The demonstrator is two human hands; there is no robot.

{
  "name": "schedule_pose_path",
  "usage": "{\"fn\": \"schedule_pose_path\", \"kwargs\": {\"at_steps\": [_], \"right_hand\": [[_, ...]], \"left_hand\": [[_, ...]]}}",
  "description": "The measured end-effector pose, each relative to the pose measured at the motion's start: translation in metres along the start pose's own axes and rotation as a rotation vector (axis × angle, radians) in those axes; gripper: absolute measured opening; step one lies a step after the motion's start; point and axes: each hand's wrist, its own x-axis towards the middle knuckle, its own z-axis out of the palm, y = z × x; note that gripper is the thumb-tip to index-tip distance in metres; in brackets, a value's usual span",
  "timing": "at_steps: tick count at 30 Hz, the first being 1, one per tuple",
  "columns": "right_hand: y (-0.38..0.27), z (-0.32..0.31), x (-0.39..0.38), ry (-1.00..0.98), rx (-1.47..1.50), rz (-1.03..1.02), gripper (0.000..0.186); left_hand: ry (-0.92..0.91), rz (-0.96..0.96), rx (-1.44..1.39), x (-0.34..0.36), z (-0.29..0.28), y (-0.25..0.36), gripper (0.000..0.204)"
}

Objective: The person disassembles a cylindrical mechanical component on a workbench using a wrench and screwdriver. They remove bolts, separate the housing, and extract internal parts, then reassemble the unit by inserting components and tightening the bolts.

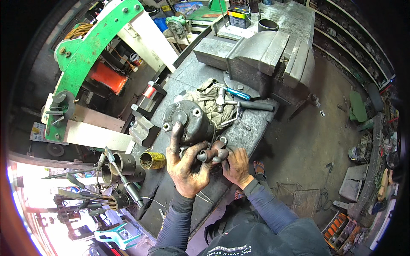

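Observation:
A dark metal cylinder housing with bolt holes in its flat end lies on the workbench in front of me. Against its near side is a brownish metal fitting with rounded knobs. My left hand grips the fitting from the left, thumb and middle finger around it, while its index finger points up along the housing's face. My right hand is closed at the fitting's right end, fingers curled; part of its grip is hidden. Behind the housing lie a crumpled rag, a hammer and a blue-handled tool.
A large bench vise stands at the far right of the workbench. To the left are a yellow can, metal rings and a green press frame. Shelves line the right wall.

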Motion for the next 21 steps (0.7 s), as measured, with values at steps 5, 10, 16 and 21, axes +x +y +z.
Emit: {"fn": "schedule_pose_path", "kwargs": {"at_steps": [5,10,16,21], "right_hand": [[-0.016,-0.023,0.010,-0.061,0.032,0.077,0.045],[-0.056,-0.087,0.007,-0.346,0.118,0.242,0.047],[-0.089,-0.128,0.016,-0.534,0.201,0.455,0.045],[-0.089,-0.133,0.017,-0.521,0.193,0.620,0.028]], "left_hand": [[0.004,-0.049,-0.080,0.005,-0.001,0.004,0.036],[-0.035,-0.105,-0.038,0.017,-0.014,0.027,0.033],[-0.201,0.141,0.145,0.015,-0.032,0.047,0.058],[-0.271,0.250,0.316,0.018,-0.024,0.035,0.035]]}}
